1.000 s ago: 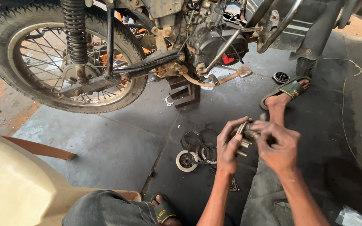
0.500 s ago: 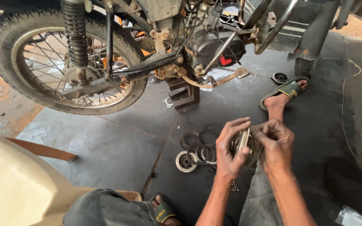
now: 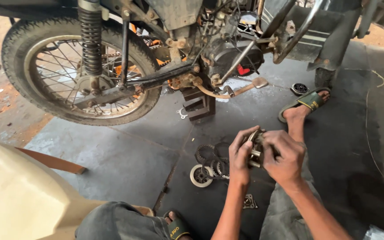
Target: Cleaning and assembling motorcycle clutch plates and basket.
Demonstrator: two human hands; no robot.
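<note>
Gripping a round, greasy metal clutch part (image 3: 257,149) right of the frame's centre, the left hand (image 3: 242,154) and right hand (image 3: 284,159) clamp it from both sides; their fingers hide most of it, so its exact shape is unclear. Just left, on the dark oily concrete floor (image 3: 125,155), lie toothed ring plates (image 3: 212,155) and a pale hub (image 3: 201,175). Above, the motorcycle (image 3: 192,53) is cut off; its spoked rear wheel (image 3: 76,66) fills the upper left.

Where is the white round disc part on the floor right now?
In the head view, the white disc lies on the grey floor just left of the dark toothed rings, below and left of the left hand.
</note>
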